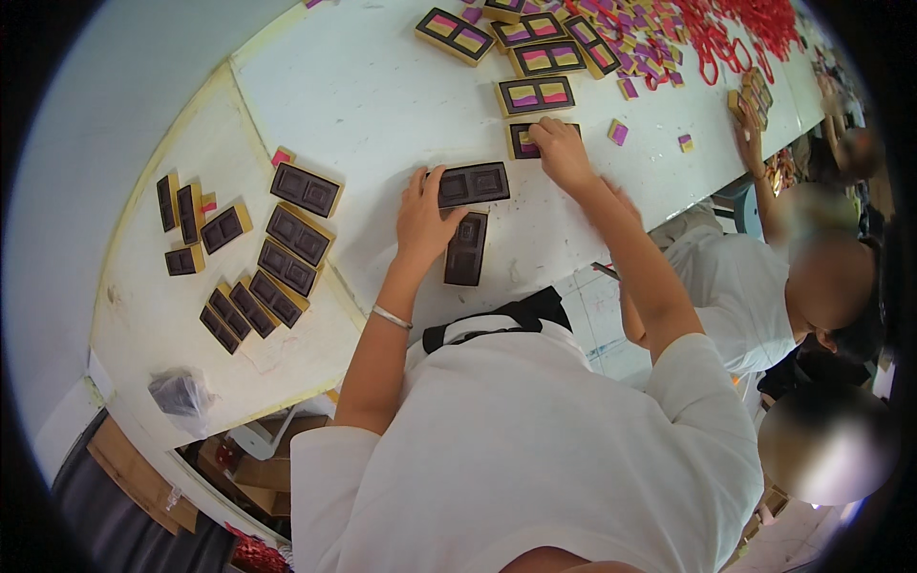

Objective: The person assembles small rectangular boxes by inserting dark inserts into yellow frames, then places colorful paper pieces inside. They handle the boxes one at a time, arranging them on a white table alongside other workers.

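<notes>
The left hand (425, 215) curls thumb and fingers round the near-left end of a dark, matte oblong box (478, 182) with two square, stepped recesses, which lies on the smooth, scuffed white table (382, 105) just above a similar upright box (465, 250). The right hand (559, 143) bends its bunched fingertips down onto a black-framed, gold-edged box (522, 140) nearby; whether they pinch anything cannot be told. Beyond lie framed boxes (537, 94) with wavy pink, purple and gold inlays, small coloured tiles (619, 132) and glossy red cords (712, 43).
</notes>
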{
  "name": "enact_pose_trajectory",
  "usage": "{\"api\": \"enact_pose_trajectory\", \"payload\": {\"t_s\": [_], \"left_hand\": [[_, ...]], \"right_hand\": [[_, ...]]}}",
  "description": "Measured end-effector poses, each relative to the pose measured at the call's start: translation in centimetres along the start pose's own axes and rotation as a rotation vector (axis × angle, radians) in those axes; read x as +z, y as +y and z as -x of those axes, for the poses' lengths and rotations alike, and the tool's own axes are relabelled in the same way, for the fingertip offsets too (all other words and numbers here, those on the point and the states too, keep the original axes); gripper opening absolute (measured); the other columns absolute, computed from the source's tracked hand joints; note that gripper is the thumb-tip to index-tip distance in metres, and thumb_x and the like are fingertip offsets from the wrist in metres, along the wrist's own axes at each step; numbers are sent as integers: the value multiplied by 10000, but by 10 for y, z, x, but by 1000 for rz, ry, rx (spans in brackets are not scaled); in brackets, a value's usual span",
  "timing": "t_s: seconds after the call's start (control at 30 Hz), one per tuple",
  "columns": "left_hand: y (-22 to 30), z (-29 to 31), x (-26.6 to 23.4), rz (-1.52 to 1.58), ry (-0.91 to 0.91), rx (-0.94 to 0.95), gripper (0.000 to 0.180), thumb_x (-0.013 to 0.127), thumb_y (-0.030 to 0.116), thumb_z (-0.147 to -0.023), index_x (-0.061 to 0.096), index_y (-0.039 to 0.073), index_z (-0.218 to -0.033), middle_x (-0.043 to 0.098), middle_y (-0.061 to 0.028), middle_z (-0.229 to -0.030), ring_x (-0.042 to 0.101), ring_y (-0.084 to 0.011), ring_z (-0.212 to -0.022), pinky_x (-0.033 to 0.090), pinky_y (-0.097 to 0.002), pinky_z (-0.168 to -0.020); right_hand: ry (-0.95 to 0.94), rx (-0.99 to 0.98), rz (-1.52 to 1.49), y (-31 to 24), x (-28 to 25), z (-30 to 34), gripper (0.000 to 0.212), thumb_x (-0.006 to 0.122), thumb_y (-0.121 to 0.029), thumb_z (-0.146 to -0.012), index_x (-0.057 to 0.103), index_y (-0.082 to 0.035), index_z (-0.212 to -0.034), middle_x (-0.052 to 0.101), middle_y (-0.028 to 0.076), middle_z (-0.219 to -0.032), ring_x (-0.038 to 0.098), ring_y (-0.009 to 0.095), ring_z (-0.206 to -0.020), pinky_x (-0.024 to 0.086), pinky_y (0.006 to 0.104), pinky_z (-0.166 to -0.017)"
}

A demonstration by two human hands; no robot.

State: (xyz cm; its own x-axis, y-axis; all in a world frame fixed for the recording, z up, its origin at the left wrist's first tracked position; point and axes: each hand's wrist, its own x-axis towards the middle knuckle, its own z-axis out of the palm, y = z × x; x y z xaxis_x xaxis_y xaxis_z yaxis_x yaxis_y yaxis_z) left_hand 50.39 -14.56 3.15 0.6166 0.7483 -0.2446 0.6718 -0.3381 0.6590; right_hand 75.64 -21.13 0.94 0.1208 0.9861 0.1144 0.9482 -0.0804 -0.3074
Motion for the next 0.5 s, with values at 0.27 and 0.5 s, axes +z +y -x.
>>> {"api": "enact_pose_trajectory", "payload": {"t_s": [0.27,0.5], "left_hand": [[-5,25,7,25,169,6,781,688,317,-728,279,55,-1340,313,-228,-1333,350,-382,-1205,330,-444,-971],[-53,67,-20,1,532,-88,660,614,303,-789,317,36,-1315,362,-234,-1285,339,-388,-1198,271,-483,-978]], "right_hand": [[139,-128,-271,-92,-9,26,334,651,-113,-715,577,-63,-1037,515,169,-1156,497,342,-1049,392,402,-890],[98,-135,-398,-130,-20,-25,347,644,-170,-766,555,-45,-1078,487,194,-1197,459,364,-1101,383,420,-914]]}}
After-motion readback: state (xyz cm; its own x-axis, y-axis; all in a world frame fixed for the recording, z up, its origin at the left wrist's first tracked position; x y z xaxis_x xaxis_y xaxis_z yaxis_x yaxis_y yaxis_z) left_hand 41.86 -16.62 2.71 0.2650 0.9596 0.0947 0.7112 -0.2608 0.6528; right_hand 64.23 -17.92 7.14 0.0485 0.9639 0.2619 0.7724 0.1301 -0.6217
